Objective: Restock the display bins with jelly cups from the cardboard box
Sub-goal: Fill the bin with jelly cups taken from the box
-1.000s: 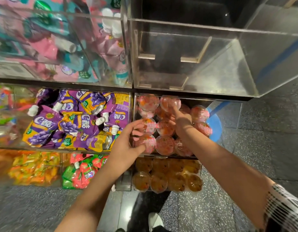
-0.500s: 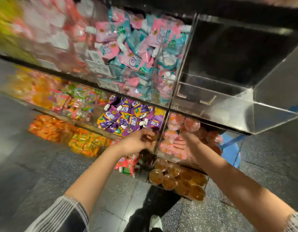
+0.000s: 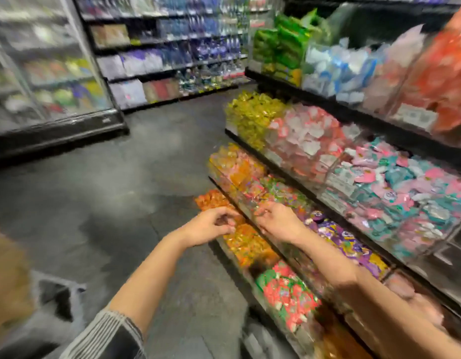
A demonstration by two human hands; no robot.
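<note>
The view is motion-blurred. Both my hands hang in the air in front of the rack of clear display bins (image 3: 335,187). My left hand (image 3: 211,226) is over the floor by the orange-sweets bins, fingers loosely curled, holding nothing. My right hand (image 3: 276,218) is just above the middle tier, also loosely curled and empty. The bin of pink jelly cups (image 3: 415,299) lies at the lower right, partly behind my right forearm. Amber jelly cups (image 3: 338,340) show below it. A brown blur at the far left edge looks like the cardboard box (image 3: 6,275).
Bins of purple pouches (image 3: 353,242), red-green packs (image 3: 289,291) and pink-teal pouches (image 3: 405,193) fill the rack on the right. A glass-door cooler (image 3: 50,81) stands at the left, with stocked shelves (image 3: 172,55) behind. Dark floor (image 3: 107,190) runs between them.
My view has swung left from the jelly cup bin toward the aisle. Both hands have left the pink cups and now hang empty further left along the rack.
</note>
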